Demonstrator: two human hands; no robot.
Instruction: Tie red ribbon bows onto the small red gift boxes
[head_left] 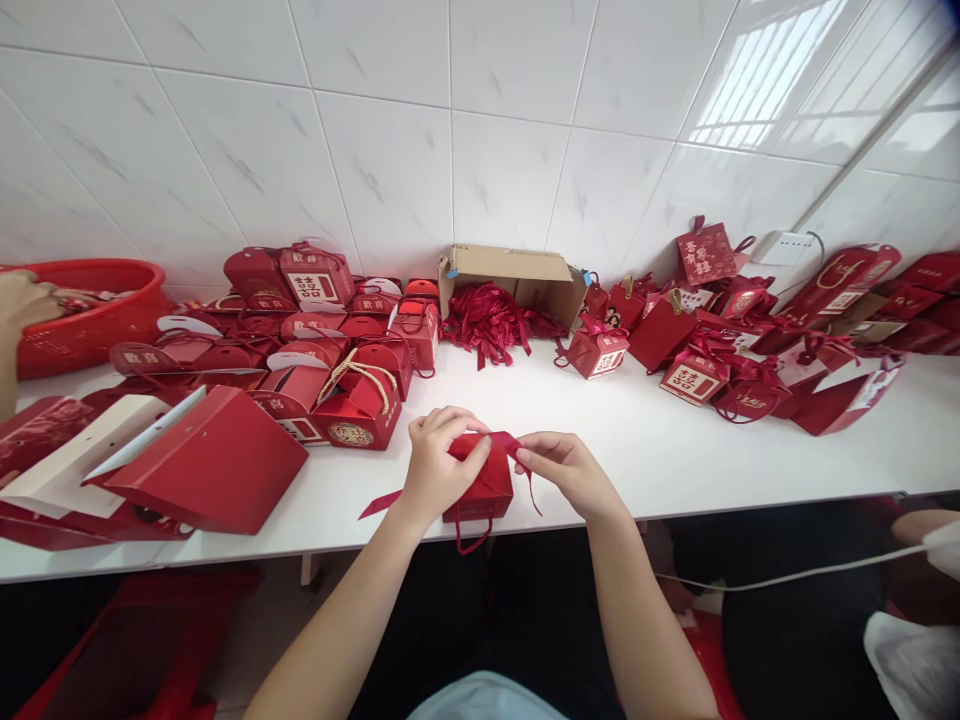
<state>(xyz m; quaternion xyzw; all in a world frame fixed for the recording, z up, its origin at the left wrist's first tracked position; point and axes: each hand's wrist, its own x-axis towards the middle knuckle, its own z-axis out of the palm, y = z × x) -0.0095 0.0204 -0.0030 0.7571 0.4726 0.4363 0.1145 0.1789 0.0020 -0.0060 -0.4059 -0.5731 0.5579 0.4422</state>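
Observation:
A small red gift box (480,495) sits at the table's front edge, a red cord handle (474,540) hanging from its near side. Over its top runs a dark red ribbon (504,441), one end trailing out left past my wrist. My left hand (448,460) is closed at the top of the box, thumb and fingers pinching the ribbon. On the right side, my right hand (562,465) pinches the ribbon between thumb and forefinger, with a loose tail dangling below. Exactly how the ribbon is looped is partly hidden by my fingers.
An open cardboard box (510,264) at the wall holds a heap of red ribbons (491,322). Red gift boxes (360,415) crowd the left, more finished boxes (694,378) the right. At far left another person's hand (26,300) reaches into a red basin (97,335).

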